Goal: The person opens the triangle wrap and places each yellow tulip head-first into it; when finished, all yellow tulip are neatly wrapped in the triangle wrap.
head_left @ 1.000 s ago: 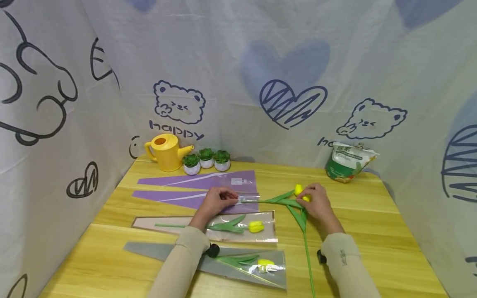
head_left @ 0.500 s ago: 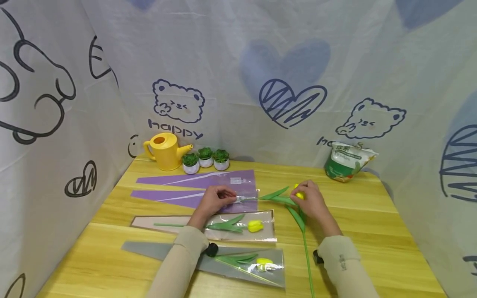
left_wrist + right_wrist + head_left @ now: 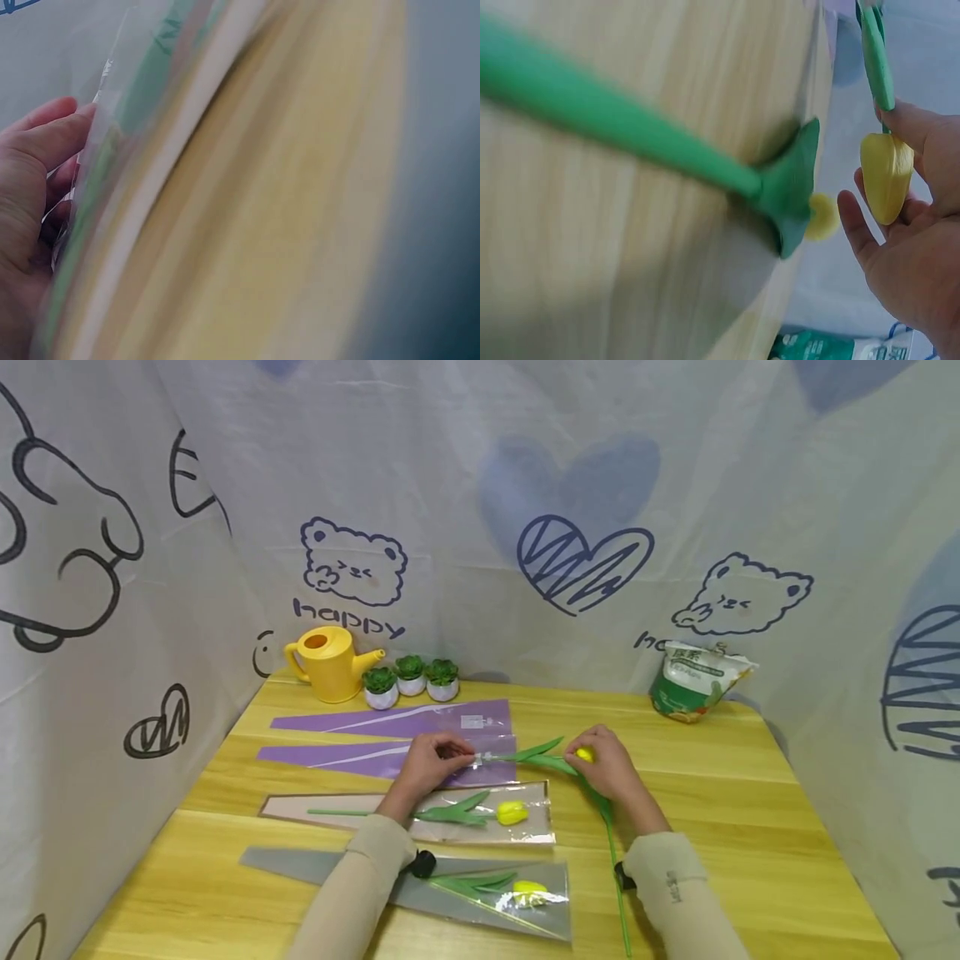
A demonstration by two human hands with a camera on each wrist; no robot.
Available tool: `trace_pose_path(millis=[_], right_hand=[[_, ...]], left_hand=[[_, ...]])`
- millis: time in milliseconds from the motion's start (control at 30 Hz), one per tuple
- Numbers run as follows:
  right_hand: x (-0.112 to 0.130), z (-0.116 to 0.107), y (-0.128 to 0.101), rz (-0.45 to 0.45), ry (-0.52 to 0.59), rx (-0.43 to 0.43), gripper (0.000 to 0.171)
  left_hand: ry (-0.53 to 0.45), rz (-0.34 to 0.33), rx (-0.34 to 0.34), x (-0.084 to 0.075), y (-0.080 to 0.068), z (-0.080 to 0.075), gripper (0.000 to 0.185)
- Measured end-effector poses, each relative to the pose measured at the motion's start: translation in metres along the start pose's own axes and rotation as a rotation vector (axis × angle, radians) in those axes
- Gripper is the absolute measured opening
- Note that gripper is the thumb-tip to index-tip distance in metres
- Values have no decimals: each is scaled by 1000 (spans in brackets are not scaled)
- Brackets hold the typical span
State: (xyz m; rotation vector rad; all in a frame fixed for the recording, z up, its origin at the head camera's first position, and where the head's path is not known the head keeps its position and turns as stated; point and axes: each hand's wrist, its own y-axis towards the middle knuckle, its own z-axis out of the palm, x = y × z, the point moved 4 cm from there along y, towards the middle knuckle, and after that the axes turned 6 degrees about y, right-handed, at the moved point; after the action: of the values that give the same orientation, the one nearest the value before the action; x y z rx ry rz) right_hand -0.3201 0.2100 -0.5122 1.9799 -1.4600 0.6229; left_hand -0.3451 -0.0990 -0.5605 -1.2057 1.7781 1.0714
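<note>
Yellow tulip bud (image 3: pixel 886 177), half-hidden overhead, sits in right-hand fingers; left apparently pinches cellophane (image 3: pixel 105 105).

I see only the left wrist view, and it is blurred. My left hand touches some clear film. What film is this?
Observer: It is the open end of a purple flower sleeve; the left hand pinches it.
Operator: What does the right hand do?
Observer: The right hand holds a yellow tulip by its head, stem pointing at the sleeve mouth.
Operator: Are other tulips on the table?
Observer: Yes, another tulip lies loose by the right forearm, and two wrapped ones lie nearer the person.
</note>
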Motion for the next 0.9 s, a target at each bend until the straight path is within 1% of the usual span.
trace_pose_path(millis=[167, 300, 467, 700, 900], right_hand=[[9, 12, 4, 8, 16, 30, 6], [18, 21, 8, 15, 44, 35, 6], [27, 32, 12, 23, 40, 50, 5], [34, 44, 16, 48, 52, 61, 5], [35, 49, 18, 63, 78, 76, 6]], left_hand=[[-1, 5, 15, -4, 0, 0, 13], [4, 15, 30, -8, 1, 1, 12], [7, 29, 40, -11, 2, 2, 14], [27, 32, 65, -13, 3, 4, 11], [29, 37, 79, -15, 5, 9, 10]])
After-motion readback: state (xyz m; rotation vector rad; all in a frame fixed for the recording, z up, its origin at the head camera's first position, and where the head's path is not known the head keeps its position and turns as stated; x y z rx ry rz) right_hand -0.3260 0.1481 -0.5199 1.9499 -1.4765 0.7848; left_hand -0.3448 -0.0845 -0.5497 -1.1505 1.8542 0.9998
